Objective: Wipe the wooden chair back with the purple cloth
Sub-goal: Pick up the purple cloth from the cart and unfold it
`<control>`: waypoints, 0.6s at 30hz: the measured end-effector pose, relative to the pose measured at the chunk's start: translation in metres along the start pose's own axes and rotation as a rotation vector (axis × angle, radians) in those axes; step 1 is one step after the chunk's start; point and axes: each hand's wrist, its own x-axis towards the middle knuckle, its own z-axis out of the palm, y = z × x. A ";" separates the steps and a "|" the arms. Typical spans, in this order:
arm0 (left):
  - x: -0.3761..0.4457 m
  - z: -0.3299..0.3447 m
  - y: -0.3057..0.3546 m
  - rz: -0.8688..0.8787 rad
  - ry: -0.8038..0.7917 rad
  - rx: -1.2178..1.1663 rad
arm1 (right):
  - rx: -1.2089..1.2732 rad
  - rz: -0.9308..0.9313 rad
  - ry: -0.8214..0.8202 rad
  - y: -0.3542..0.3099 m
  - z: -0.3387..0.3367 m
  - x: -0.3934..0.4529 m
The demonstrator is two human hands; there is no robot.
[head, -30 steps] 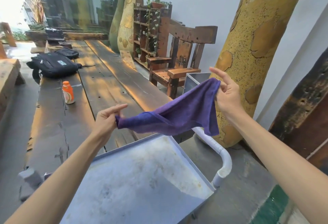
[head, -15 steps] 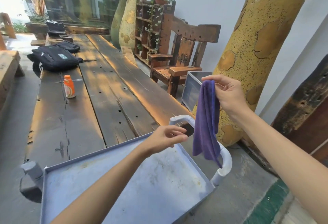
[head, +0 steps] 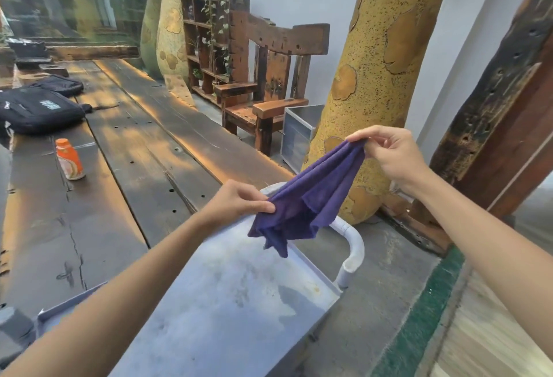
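The purple cloth (head: 308,194) hangs in folds between both hands, above the far corner of a grey metal cart. My left hand (head: 236,201) pinches its lower edge. My right hand (head: 392,155) pinches an upper corner, higher and to the right. The wooden chair (head: 269,77) stands well beyond the hands at centre, beside the long plank table; its dark slab back rail (head: 284,37) runs across the top and nothing touches it.
The cart's tray (head: 239,302) and white pipe handle (head: 354,245) lie right below the cloth. A tall yellow speckled column (head: 386,62) stands right of the chair, a metal box (head: 299,134) at its foot. An orange bottle (head: 69,159) and black bags (head: 36,109) sit on the table (head: 143,143). A plant shelf (head: 209,44) stands behind.
Half a second ago only my right hand held the hanging cloth. My left hand has since taken hold of its lower edge, and the cloth is drawn out between both hands.
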 end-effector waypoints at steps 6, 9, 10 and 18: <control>0.024 -0.018 0.010 -0.034 -0.101 -0.167 | 0.015 0.081 0.040 0.018 -0.024 -0.014; 0.032 -0.016 0.017 -0.041 -0.140 -0.126 | -0.007 0.087 0.015 0.014 -0.031 -0.015; 0.034 -0.015 0.018 -0.040 -0.148 -0.052 | -0.026 0.084 -0.013 0.012 -0.034 -0.015; 0.044 0.019 0.033 0.219 0.115 0.402 | -0.111 -0.001 0.050 0.001 -0.048 0.001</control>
